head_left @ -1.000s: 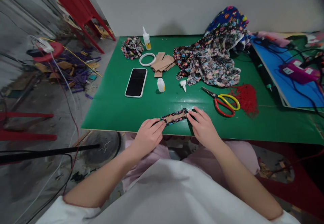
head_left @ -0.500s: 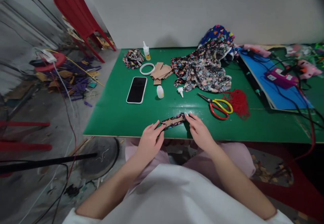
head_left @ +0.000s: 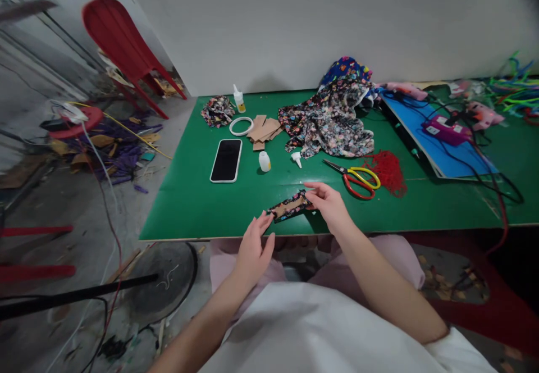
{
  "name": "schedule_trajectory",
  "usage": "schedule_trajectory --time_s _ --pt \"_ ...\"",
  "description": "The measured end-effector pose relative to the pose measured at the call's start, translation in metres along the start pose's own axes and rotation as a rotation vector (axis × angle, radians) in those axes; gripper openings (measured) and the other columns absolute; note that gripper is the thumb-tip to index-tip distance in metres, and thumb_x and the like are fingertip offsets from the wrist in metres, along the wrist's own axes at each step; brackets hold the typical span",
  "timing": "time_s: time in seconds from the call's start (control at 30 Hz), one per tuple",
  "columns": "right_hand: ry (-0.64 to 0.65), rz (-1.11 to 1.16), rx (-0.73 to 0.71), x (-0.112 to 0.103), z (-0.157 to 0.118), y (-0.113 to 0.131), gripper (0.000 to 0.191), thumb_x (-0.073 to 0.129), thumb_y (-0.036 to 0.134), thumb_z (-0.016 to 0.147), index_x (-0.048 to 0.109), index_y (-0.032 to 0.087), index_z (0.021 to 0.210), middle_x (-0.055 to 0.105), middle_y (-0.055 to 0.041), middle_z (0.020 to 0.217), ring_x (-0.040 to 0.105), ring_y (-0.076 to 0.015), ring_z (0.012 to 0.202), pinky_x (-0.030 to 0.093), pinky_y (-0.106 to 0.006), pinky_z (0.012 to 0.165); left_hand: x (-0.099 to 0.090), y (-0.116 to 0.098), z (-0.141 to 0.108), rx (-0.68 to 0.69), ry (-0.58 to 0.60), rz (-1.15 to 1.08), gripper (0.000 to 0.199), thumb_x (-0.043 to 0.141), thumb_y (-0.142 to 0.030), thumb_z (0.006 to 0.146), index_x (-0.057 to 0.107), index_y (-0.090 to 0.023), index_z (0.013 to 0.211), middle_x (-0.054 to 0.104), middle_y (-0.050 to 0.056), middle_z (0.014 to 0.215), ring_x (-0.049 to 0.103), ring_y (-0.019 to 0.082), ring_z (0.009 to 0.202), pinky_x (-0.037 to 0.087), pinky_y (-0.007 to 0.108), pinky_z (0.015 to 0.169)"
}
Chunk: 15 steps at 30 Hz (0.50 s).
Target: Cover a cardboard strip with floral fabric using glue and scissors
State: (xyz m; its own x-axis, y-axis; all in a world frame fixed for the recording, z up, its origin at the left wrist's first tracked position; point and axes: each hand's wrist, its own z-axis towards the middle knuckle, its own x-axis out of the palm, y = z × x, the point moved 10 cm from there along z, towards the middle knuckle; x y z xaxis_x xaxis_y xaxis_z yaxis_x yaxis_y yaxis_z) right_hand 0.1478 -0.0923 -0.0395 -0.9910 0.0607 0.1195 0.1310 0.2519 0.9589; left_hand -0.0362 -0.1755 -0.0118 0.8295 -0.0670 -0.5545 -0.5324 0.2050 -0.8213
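Observation:
A strip of brown cardboard with dark floral fabric folded over its edges lies near the table's front edge. My right hand pinches its right end, which tips up slightly from the table. My left hand rests at the other end, fingers stretched out with the tips touching it and the thumb apart. Beyond the strip are a small white bottle without its cap and a white nozzle cap. To the right lie scissors with one yellow and one red handle.
On the green table are a phone, a white ring, cardboard strips, another nozzle bottle, floral fabric and red threads. Corded pink glue guns and a purple power strip occupy the right.
My right hand has gone from lying flat by the strip to pinching its right end, lifting it a little. My left hand has drawn back slightly to its tip. The view has shifted.

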Motion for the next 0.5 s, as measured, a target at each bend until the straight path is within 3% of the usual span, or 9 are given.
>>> schedule_trajectory --time_s 0.1,0.17,0.23,0.33,0.4,0.5 --pt "-0.024 0.012 -0.024 -0.004 0.001 0.004 0.036 0.065 0.028 0.062 0.060 0.018 0.096 0.054 0.0041 0.066 0.046 -0.0061 0.054 0.040 -0.018 0.043 -0.012 0.010 -0.007 -0.129 -0.176 -0.242 0.016 0.044 -0.021 0.086 0.044 -0.019 0.102 0.059 0.010 0.110 0.046 0.019 0.118 0.033 0.041 0.099" --pt "-0.044 0.016 -0.053 -0.006 0.000 0.009 0.036 0.064 0.027 0.063 0.059 0.019 0.097 0.052 0.0049 0.065 0.045 -0.0061 0.054 0.042 -0.018 0.043 -0.018 0.016 -0.013 -0.202 -0.328 -0.394 0.007 0.046 -0.023 0.085 0.047 -0.019 0.091 0.060 0.006 0.098 0.054 0.016 0.104 0.040 0.034 0.092" --pt "-0.069 0.034 -0.077 -0.007 -0.003 0.013 0.038 0.064 0.026 0.063 0.057 0.020 0.099 0.051 0.0053 0.066 0.045 -0.0064 0.055 0.045 -0.019 0.045 -0.014 0.020 -0.016 -0.278 -0.395 -0.488 0.008 0.050 -0.026 0.083 0.049 -0.019 0.085 0.060 0.003 0.088 0.059 0.013 0.088 0.045 0.028 0.082" --pt "-0.115 0.148 -0.054 -0.008 -0.009 0.014 0.040 0.066 0.027 0.063 0.056 0.021 0.101 0.051 0.0056 0.069 0.049 -0.0065 0.059 0.050 -0.021 0.050 0.015 0.016 -0.006 -0.392 -0.232 -0.562 0.015 0.055 -0.032 0.079 0.055 -0.017 0.081 0.062 0.002 0.080 0.060 0.013 0.079 0.046 0.024 0.073" --pt "-0.121 0.243 -0.009 -0.003 -0.015 0.010 0.039 0.067 0.027 0.062 0.056 0.022 0.100 0.051 0.0059 0.071 0.050 -0.0061 0.060 0.052 -0.021 0.053 0.036 0.009 0.005 -0.444 -0.087 -0.625 0.024 0.056 -0.035 0.078 0.059 -0.016 0.092 0.065 0.005 0.085 0.060 0.014 0.081 0.046 0.025 0.074" --pt "-0.114 0.336 0.041 0.007 -0.027 0.001 0.037 0.068 0.026 0.063 0.055 0.023 0.097 0.051 0.0058 0.072 0.052 -0.0060 0.061 0.052 -0.021 0.055 0.043 0.001 0.024 -0.439 -0.087 -0.695 0.033 0.054 -0.039 0.079 0.060 -0.015 0.102 0.066 0.005 0.090 0.060 0.015 0.080 0.046 0.027 0.075"
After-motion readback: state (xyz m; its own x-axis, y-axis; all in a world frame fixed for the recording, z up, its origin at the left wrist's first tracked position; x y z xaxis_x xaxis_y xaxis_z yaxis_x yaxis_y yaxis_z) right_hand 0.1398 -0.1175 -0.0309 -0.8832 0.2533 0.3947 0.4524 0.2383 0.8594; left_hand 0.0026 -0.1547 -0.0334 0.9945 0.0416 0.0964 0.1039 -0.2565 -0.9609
